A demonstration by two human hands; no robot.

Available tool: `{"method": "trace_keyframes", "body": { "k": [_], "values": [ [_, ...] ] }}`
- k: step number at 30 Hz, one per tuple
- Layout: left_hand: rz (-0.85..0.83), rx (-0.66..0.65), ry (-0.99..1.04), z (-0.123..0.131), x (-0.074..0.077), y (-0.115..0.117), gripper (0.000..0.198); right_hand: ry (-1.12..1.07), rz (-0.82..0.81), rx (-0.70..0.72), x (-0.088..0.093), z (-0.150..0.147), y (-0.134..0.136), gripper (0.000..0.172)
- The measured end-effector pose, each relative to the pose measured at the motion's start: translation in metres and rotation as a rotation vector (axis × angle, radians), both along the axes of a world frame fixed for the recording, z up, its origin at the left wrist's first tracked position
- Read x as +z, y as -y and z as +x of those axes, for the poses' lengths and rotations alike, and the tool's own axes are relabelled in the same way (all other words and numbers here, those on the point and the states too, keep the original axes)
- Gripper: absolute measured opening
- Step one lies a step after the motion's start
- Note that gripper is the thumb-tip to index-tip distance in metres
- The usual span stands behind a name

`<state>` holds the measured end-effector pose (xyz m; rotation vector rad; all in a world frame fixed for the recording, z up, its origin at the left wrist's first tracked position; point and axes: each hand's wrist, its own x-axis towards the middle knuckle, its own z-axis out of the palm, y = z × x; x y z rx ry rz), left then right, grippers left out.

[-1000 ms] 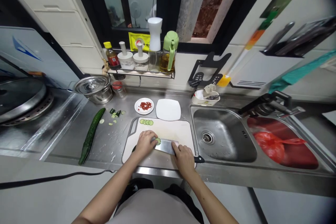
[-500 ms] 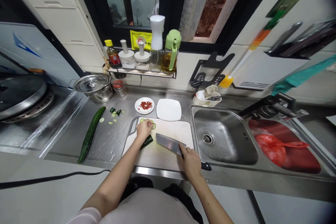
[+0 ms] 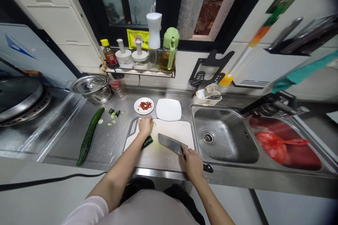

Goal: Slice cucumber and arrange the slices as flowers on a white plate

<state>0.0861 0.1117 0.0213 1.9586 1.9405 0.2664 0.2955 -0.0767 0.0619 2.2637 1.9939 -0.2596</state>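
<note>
Cut piece [image 3: 147,142] lies on the board [image 3: 179,132], on the body side of the left grip [image 3: 145,125], its left end hidden by the forearm [image 3: 127,160]. Cleaver [image 3: 170,143] is to its right, apart, blade tip aimed its way. Can't tell if the blade touches the board.

Right grip [image 3: 193,164] is clamped on the cleaver's handle [image 3: 208,167]; the butt pokes out right of the grip, past the board's edge. Left grip is at the board's far left part, fingers curled together. Can't tell if anything is pinched in them. One slice [image 3: 154,124] shows just right of those fingertips.

My read: step in hand is laying slices at the board's far side, between cuts. Next move calls for the left grip to let go without dragging the slice, then pin the piece, fingertips tucked; right grip then squares the cleaver to the cut end. Risk: the piece looks round and could roll while unheld.

Outward: round plate [image 3: 136,107] with red bits [image 3: 145,105] just beyond left grip; square plate [image 3: 168,109] beyond it, to the right. Scraps [image 3: 116,113] left of it on the desk [image 3: 105,144], whole cucumber [image 3: 90,137] further left. Sink [image 3: 224,153] right of right grip.
</note>
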Motion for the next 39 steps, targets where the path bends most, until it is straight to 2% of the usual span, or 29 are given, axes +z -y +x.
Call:
{"method": "trace_keyframes", "body": {
  "k": [5,8,12,16,20,23,28,33,39],
  "values": [
    [0.027,0.006,-0.031,0.001,0.0,0.002,0.017,-0.018,-0.043,-0.011,0.003,-0.001,-0.003,0.043],
    [0.022,0.028,0.02,-0.004,0.002,0.003,0.016,-0.015,-0.054,-0.021,0.002,-0.003,-0.005,0.042],
    [0.082,0.145,0.156,-0.022,0.007,0.011,0.018,-0.017,-0.062,-0.023,0.002,-0.005,-0.007,0.042],
    [0.194,0.205,0.281,-0.044,0.005,0.032,0.022,-0.033,-0.063,-0.016,0.001,-0.007,-0.01,0.042],
    [0.282,0.134,0.369,-0.059,-0.002,0.062,0.021,-0.06,-0.049,-0.011,0.001,-0.01,-0.012,0.042],
    [0.327,0.049,0.357,-0.064,-0.007,0.084,0.02,-0.127,-0.023,-0.032,0.0,-0.011,-0.013,0.039],
    [0.39,-0.083,0.3,-0.064,-0.011,0.11,0.02,-0.406,-0.054,-0.145,-0.008,-0.013,-0.017,0.033],
    [0.391,-0.164,0.308,-0.059,-0.011,0.117,0.02,-0.587,-0.107,-0.07,-0.01,-0.025,-0.027,0.027],
    [0.352,-0.225,0.3,-0.058,-0.015,0.112,0.025,-0.498,-0.186,0.027,0.003,-0.051,-0.035,0.024]
  ]
}}
